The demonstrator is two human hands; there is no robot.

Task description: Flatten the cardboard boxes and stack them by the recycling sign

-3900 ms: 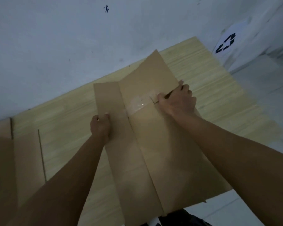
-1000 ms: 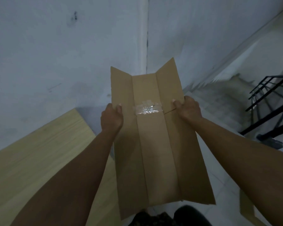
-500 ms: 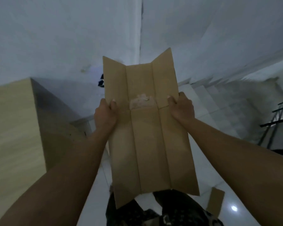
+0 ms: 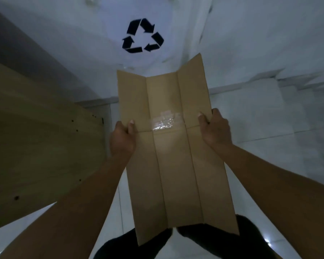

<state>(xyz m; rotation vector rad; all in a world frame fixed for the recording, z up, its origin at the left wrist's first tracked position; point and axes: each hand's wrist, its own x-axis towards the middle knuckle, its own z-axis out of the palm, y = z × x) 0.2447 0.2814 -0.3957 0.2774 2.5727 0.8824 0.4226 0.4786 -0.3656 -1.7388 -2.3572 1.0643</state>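
I hold a flattened brown cardboard box [image 4: 174,171] out in front of me, lengthwise, above the white floor. A patch of clear tape [image 4: 164,122] shines across its middle crease. My left hand [image 4: 122,139] grips the left edge, thumb on top. On the opposite edge my right hand [image 4: 214,128] grips at the same height. The box's far flaps point toward a black recycling sign [image 4: 143,38] on the white wall straight ahead.
The wooden side panel of a table [image 4: 39,143] stands close on my left. White tiled floor [image 4: 266,131] spreads ahead and to the right, with a low white step [image 4: 305,79] at the far right. My dark trousers [image 4: 209,242] show below the box.
I have turned away from the wooden table, carrying the box in both hands. The stairs and railing have slid out of view and the recycling sign now stands straight ahead.
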